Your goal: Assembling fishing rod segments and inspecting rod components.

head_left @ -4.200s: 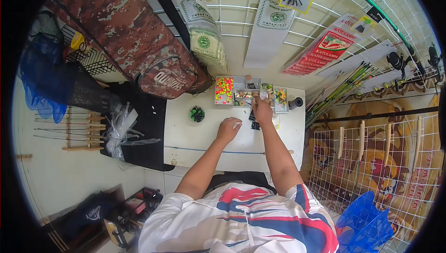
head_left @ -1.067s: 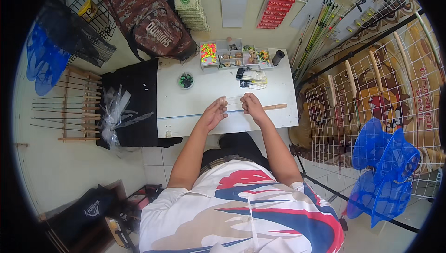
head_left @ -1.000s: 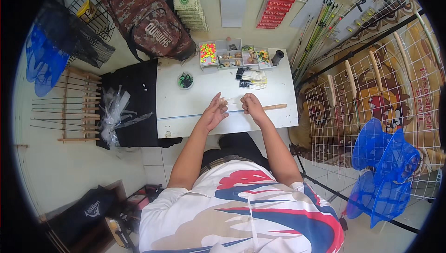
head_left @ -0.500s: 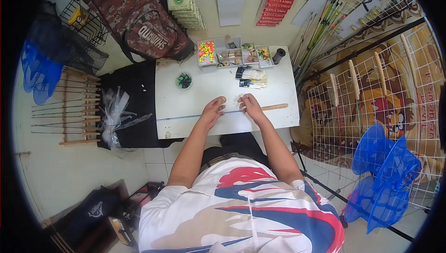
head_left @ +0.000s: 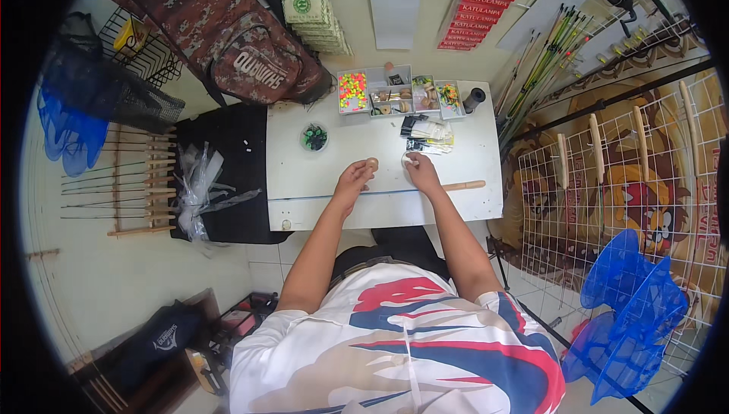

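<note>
My left hand (head_left: pixel 354 181) is over the front half of the white table (head_left: pixel 304 175), its thumb and fingers closed on a small tan round piece (head_left: pixel 372 163). To its right, my right hand (head_left: pixel 423 173) pinches a small white piece (head_left: pixel 408 159), too small to name, just in front of the packets. Beneath both hands a thin rod (head_left: pixel 311 197) lies across the table. Its wooden handle (head_left: pixel 465 185) points right, and my hands hide part of the shaft.
Behind my hands are a tub of dark green bits (head_left: pixel 314 137), black and white packets (head_left: pixel 427 134), a divided tray (head_left: pixel 391 109) and a dark cylinder (head_left: pixel 474 98). Thin rods (head_left: pixel 149 178) and crumpled clear plastic (head_left: pixel 197 194) lie left. A wire rack (head_left: pixel 547 216) with blue nets (head_left: pixel 630 308) stands right.
The whole view has shifted, so the table sits further right and lower. My right hand has moved forward, closer to the packets. Both hands stay pinched.
</note>
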Demonstrator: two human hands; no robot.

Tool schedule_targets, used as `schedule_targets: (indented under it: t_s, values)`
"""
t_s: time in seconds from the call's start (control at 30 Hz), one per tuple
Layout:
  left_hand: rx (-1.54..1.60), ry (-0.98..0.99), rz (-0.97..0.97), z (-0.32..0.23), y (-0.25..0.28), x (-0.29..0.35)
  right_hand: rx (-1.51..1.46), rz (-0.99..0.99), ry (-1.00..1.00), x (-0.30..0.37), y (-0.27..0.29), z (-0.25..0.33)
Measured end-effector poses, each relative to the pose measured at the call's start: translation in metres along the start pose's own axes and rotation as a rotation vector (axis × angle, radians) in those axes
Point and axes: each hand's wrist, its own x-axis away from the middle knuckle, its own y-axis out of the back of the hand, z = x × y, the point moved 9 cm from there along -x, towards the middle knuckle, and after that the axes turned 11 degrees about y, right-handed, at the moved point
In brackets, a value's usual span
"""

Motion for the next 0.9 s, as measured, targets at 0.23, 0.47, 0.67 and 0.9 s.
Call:
schedule_targets:
  t_s: [0.23, 0.47, 0.67, 0.9]
  values:
    - [-0.274, -0.25, -0.135, -0.02, 0.003, 0.008, -0.484, 0.23, -0.151, 0.009, -0.027, 0.062]
    - [-0.53, -0.369, -0.255, -0.047, -0.006, 0.022, -0.338, 0.307, -0.167, 0.014, -0.021, 0.078]
    - [-0.692, -0.571, -0.306, -0.068, -0.022, 0.044, -0.393, 0.201, -0.235, 0.02, -0.004, 0.078]
    - [-0.755, -0.631, -0.296, -0.066, -0.035, 0.054, -0.463, 0.141, -0.243, 0.032, 0.002, 0.08]
